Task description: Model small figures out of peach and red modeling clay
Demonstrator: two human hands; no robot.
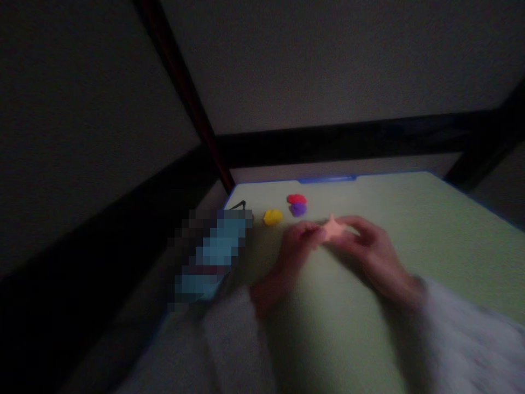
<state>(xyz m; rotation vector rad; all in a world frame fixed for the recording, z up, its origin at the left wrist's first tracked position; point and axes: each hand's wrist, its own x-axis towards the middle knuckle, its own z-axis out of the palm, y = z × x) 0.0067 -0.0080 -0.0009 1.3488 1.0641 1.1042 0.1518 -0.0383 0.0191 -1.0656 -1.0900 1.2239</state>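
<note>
Between my two hands is a small, pale orange star-shaped piece (333, 229), held just above the light table. My left hand (296, 249) pinches its left side, thumb and fingers closed together. From the right, my right hand (371, 246) grips the other side with thumb and fingertips. Dim light and blur hide the piece's material and the exact finger contact. Beyond my left hand lie a yellow lump (273, 217), a purple lump (298, 209) and a red lump (297, 198); the purple and red ones touch or overlap.
A pale green table (443, 235) with a blue edge carries everything. At its left side is a pixelated light-blue object (217, 251), with a thin dark rod (238, 206) near its top. Behind stands a wall with a dark horizontal board (344, 141).
</note>
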